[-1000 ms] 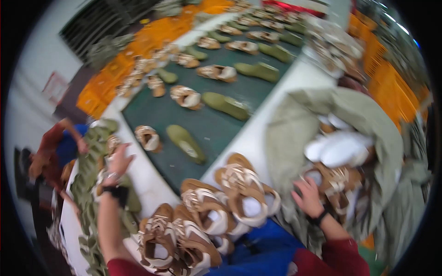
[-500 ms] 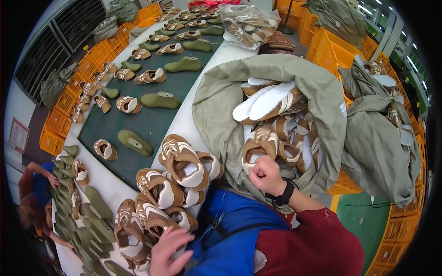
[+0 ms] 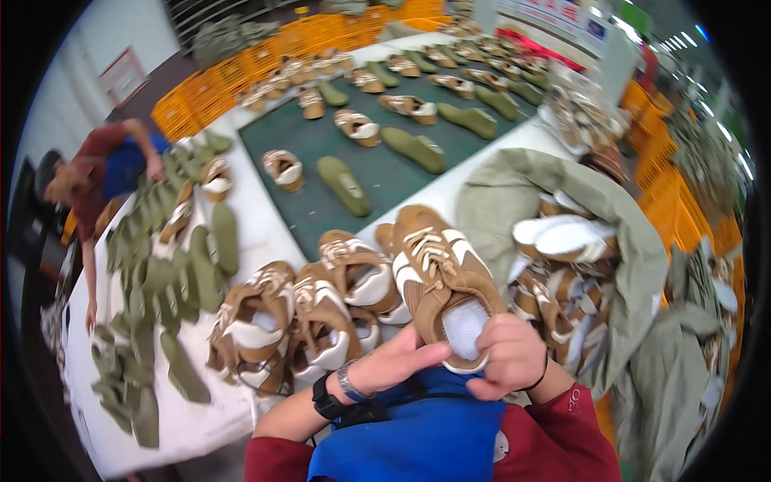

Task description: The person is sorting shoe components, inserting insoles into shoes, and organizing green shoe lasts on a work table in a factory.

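Note:
A brown sneaker (image 3: 438,273) with white stripes and laces is held in front of my body, toe pointing away. My left hand (image 3: 397,361) has its thumb at the left of the heel, its other fingers mostly hidden beneath. Closed around the right side of the heel and collar is my right hand (image 3: 510,353). A pale insole (image 3: 466,325) shows inside the shoe. Close to my left hand stand several similar sneakers (image 3: 325,321) heaped at the table's near edge. At the right, an olive cloth sack (image 3: 642,273) gapes around more sneakers (image 3: 566,241) with white soles.
Green shoe lasts (image 3: 185,369) cover the left of the white table (image 3: 217,430). On the green surface (image 3: 313,213), sneakers and lasts stand in rows. A co-worker (image 3: 112,173) reaches over the lasts at left. Orange crates (image 3: 189,104) line the back; a plastic bag of shoes (image 3: 582,112) sits at far right.
My right hand has come left from the sack with a sneaker, and my left hand has left the heaped shoes to grip it too. My view has turned leftward.

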{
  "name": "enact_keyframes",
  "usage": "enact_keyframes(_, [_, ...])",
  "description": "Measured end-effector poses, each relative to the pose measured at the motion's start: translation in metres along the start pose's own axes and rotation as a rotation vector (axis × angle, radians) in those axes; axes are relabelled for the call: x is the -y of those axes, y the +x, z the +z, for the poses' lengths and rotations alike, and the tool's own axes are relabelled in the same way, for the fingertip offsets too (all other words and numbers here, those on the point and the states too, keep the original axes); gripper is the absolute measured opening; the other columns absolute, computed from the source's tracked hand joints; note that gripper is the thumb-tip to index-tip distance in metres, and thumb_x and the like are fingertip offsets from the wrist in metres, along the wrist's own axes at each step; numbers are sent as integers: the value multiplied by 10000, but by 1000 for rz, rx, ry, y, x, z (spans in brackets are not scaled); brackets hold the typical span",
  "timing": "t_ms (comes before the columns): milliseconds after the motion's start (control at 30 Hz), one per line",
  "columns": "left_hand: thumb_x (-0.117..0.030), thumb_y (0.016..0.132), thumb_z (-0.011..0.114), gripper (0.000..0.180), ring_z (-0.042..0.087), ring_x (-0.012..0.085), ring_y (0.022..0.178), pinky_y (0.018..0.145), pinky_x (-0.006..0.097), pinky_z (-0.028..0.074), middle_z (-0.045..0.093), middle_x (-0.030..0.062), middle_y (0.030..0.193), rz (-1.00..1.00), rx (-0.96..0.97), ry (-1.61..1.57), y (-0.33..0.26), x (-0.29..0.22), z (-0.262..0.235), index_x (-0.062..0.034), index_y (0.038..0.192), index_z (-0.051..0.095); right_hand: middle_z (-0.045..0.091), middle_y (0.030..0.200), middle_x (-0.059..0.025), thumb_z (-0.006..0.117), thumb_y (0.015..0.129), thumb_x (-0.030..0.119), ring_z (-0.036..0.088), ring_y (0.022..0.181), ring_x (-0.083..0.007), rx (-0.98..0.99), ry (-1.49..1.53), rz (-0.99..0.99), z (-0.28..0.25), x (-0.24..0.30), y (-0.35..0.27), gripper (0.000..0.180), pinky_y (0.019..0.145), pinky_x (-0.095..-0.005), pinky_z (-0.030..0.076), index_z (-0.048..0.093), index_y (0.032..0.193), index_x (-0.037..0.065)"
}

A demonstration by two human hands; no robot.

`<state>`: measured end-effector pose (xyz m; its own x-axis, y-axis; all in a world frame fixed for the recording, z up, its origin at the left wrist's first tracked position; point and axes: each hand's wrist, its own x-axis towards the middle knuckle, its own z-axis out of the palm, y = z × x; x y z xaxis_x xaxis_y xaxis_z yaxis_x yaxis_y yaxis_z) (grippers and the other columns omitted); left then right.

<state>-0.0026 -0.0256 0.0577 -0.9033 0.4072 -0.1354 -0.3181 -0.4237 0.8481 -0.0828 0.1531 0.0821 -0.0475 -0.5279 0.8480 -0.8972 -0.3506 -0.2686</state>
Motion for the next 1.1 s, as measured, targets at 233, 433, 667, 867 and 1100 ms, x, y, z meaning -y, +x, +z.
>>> enact_keyframes(233, [-88, 834, 505, 437, 506, 133, 1018, 871, 288, 419, 511, 63, 1153, 283, -539, 31, -68, -46, -42, -4, 1245, 381, 603, 776, -31, 708, 618, 116, 586, 836, -270, 140, -113, 47, 31, -27, 35, 183, 700, -384, 454, 527, 640, 99])
enact_keyframes(433, [-170, 846, 484, 263, 595, 161, 880, 775, 324, 496, 600, 70, 985, 267, -1013, 92, -148, -121, -155, -32, 1066, 525, 552, 698, -90, 563, 789, 34, 528, 653, -168, -252, -438, 935, -21, -103, -90, 79, 614, -257, 425, 522, 730, 2])
enact_keyframes(667, [-291, 841, 494, 206, 573, 154, 925, 776, 398, 465, 602, 10, 918, 284, -1245, -5, -202, -168, -353, -154, 980, 558, 422, 597, 8, 518, 876, 141, 361, 552, -68, -469, -500, 1172, -64, -131, -242, 229, 499, -224, 313, 447, 693, 23])
enact_keyframes(867, [-386, 834, 537, 453, 526, 182, 934, 822, 392, 383, 561, 35, 1079, 208, -1821, 160, -222, -200, -429, -181, 1212, 396, 439, 599, 11, 499, 878, 155, 389, 528, -62, -534, -369, 1395, -83, -132, -294, 197, 475, -211, 322, 453, 721, 43])
enact_keyframes(1100, [-199, 874, 503, 370, 551, 165, 977, 868, 298, 422, 578, 74, 1060, 255, -1217, 442, -209, -172, -255, -44, 1206, 451, 456, 576, 8, 518, 876, 220, 434, 511, -85, -899, -325, 1575, -131, -131, -345, 199, 477, -237, 371, 483, 772, 55])
